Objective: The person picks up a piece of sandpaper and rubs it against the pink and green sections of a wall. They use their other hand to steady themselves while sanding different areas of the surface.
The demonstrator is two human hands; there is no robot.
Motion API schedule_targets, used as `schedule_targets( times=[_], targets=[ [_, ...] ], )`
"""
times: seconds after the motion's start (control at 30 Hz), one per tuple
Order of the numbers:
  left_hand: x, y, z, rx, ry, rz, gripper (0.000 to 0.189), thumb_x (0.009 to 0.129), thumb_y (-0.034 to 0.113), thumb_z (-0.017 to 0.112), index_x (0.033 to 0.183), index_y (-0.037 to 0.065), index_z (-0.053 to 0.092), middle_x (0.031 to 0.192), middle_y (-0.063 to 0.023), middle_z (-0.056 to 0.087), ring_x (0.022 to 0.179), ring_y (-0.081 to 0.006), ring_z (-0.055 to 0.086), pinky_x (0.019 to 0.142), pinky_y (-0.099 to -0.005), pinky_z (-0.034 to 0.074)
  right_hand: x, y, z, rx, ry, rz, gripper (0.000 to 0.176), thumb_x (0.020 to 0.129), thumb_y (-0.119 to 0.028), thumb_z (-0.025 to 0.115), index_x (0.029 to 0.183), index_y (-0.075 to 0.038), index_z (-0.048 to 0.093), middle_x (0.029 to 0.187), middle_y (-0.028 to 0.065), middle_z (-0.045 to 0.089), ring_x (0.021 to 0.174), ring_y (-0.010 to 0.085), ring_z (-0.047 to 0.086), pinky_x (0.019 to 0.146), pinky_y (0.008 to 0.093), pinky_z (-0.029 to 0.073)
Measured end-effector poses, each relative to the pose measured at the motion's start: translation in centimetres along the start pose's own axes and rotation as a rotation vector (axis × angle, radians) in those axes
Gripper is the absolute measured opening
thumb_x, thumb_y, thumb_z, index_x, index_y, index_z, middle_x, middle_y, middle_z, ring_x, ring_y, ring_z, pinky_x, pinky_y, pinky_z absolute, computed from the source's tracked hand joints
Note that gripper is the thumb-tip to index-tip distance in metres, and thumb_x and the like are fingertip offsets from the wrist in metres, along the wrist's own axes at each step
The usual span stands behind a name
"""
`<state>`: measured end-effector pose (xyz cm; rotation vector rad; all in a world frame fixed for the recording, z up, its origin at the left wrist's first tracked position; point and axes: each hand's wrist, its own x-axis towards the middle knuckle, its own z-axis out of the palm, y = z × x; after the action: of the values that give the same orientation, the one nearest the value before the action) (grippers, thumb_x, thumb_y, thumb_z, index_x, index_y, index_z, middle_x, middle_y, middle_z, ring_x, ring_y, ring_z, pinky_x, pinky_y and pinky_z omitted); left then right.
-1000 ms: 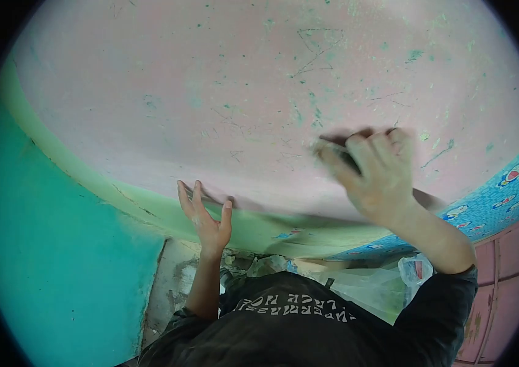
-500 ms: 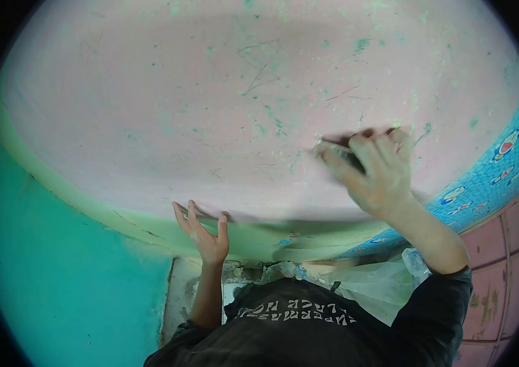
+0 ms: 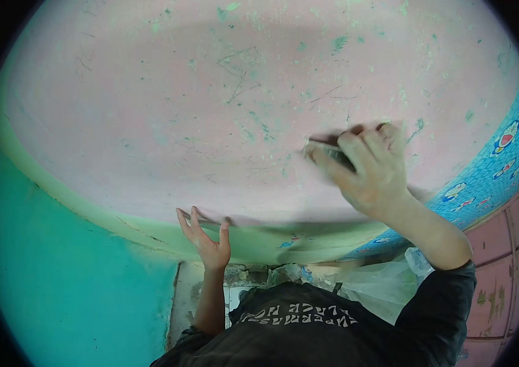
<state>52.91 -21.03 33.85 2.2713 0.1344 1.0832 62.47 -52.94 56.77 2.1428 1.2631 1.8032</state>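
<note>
A pink painted wall (image 3: 167, 104), with scratches and green specks, fills most of the head view. My right hand (image 3: 372, 165) is pressed near the wall, its fingers curled round a thin flat piece with a pale edge (image 3: 323, 144). Most of that piece is covered by the fingers, and its exact kind cannot be made out. Lower on the left, my left hand (image 3: 210, 241) has its fingers spread, the tips at the wall close to the pale green band (image 3: 253, 241). Nothing shows in it.
A turquoise wall (image 3: 76, 275) stands to the left. On the right are a blue strip with cartoon figures (image 3: 504, 140) and pink panels (image 3: 492, 275). Below, behind my dark shirt (image 3: 302, 336), lie clear plastic sheeting (image 3: 375, 284) and broken rubble (image 3: 284, 275).
The view has turned slightly, so the wall's marks sit further left. My right hand shows a little further left in view, still on the flat piece. My left hand stays spread.
</note>
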Motion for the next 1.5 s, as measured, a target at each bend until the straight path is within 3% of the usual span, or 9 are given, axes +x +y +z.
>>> schedule_targets(
  times=[0.2, 0.4, 0.5, 0.6, 1.1, 1.2, 1.3, 1.5],
  targets=[
    [-0.4, 0.6, 0.5, -0.004, -0.02, -0.001, 0.082, 0.095, 0.017, 0.073, 0.161, -0.003, 0.029, 0.171, -0.0339, 0.007, 0.158, -0.0521, 0.012, 0.125, -0.0618, 0.018, -0.5, -0.2, 0.4, 0.02, -0.008, -0.042, 0.024, 0.083, -0.026, 0.078, 0.106, -0.023, 0.076, 0.088, -0.0009, 0.05, 0.081, 0.0187, 0.055, 0.071, 0.0393, 0.037],
    [-0.7, 0.0, 0.2, 0.027, -0.058, 0.017, 0.084, 0.094, 0.018, 0.074, 0.161, -0.005, 0.029, 0.17, -0.0354, 0.008, 0.158, -0.0524, 0.013, 0.125, -0.0616, 0.018, 0.5, 1.0, -0.1, 0.007, 0.023, 0.003, 0.028, 0.082, -0.024, 0.077, 0.11, -0.022, 0.074, 0.087, 0.0, 0.049, 0.079, 0.019, 0.053, 0.07, 0.0396, 0.037],
    [-0.5, 0.2, 0.4, 0.001, -0.037, 0.039, 0.083, 0.093, 0.019, 0.076, 0.158, -0.008, 0.031, 0.167, -0.0415, 0.007, 0.156, -0.0562, 0.013, 0.124, -0.0633, 0.019, 0.0, 0.6, 0.2, 0.026, 0.017, -0.045, 0.027, 0.083, -0.023, 0.076, 0.11, -0.022, 0.075, 0.088, -0.0002, 0.049, 0.079, 0.0185, 0.054, 0.071, 0.0391, 0.037],
    [-0.5, 0.1, 0.5, -0.006, -0.03, 0.032, 0.083, 0.093, 0.02, 0.076, 0.158, -0.009, 0.031, 0.167, -0.0421, 0.007, 0.156, -0.0565, 0.013, 0.124, -0.0634, 0.019, 0.9, 1.3, -0.6, -0.019, 0.052, 0.036, 0.023, 0.084, -0.023, 0.077, 0.107, -0.021, 0.075, 0.088, -0.0002, 0.049, 0.079, 0.0184, 0.054, 0.071, 0.0388, 0.037],
    [-0.7, -1.5, 0.0, 0.036, -0.069, 0.081, 0.081, 0.093, 0.018, 0.074, 0.159, -0.004, 0.031, 0.17, -0.036, 0.006, 0.158, -0.0531, 0.012, 0.125, -0.0629, 0.019, 0.7, 0.4, -0.3, -0.029, 0.024, 0.047, 0.033, 0.081, -0.019, 0.077, 0.114, -0.024, 0.074, 0.086, -0.0019, 0.048, 0.08, 0.0172, 0.055, 0.071, 0.0383, 0.035],
    [-0.6, -2.0, 0.3, 0.008, -0.022, 0.062, 0.081, 0.092, 0.02, 0.077, 0.155, -0.008, 0.035, 0.167, -0.0411, 0.009, 0.156, -0.0564, 0.012, 0.123, -0.0653, 0.018, 0.2, -0.3, -0.4, 0.017, -0.02, 0.047, 0.034, 0.081, -0.018, 0.077, 0.114, -0.025, 0.075, 0.088, -0.0014, 0.048, 0.08, 0.0179, 0.054, 0.071, 0.0391, 0.035],
    [0.1, -3.1, 0.1, 0.043, 0.016, 0.121, 0.081, 0.092, 0.016, 0.074, 0.158, -0.004, 0.032, 0.169, -0.0371, 0.007, 0.158, -0.0541, 0.011, 0.124, -0.0639, 0.018, 0.0, -0.8, -0.7, 0.012, -0.053, 0.071, 0.034, 0.082, -0.017, 0.075, 0.115, -0.024, 0.076, 0.089, -0.0013, 0.049, 0.08, 0.0184, 0.055, 0.071, 0.0401, 0.036],
    [1.4, -4.8, 0.2, 0.044, 0.084, 0.092, 0.082, 0.092, 0.02, 0.074, 0.158, -0.004, 0.031, 0.169, -0.0371, 0.005, 0.158, -0.0541, 0.011, 0.123, -0.0682, 0.018, -0.3, -1.6, -1.2, 0.041, -0.153, 0.14, 0.038, 0.08, -0.016, 0.073, 0.117, -0.025, 0.076, 0.089, -0.0006, 0.05, 0.082, 0.0188, 0.056, 0.073, 0.0425, 0.037]
  ],
)
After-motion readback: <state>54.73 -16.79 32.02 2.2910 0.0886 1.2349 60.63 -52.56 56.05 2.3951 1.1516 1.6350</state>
